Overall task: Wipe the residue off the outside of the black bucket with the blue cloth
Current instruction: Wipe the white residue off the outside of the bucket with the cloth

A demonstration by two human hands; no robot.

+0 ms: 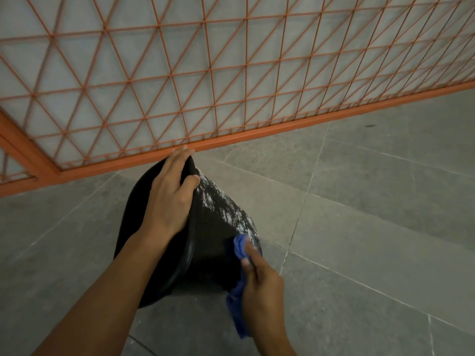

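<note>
Now we grip the tilted black bucket (213,227) by its stiff rim with our left hand (169,194), while our right hand (259,286) pinches the soft blue cloth (240,246) against its residue-streaked wall.

One black bucket (205,227) is seen, and one blue cloth (240,299) is counted against it. Two hands are shown: one left hand (169,199) and one right hand (262,286). One patch of white residue (226,204) is spread down the bucket's outer wall. One orange metal grille (231,73) is counted, and one grey tiled floor (372,214) is laid beneath everything.
</note>
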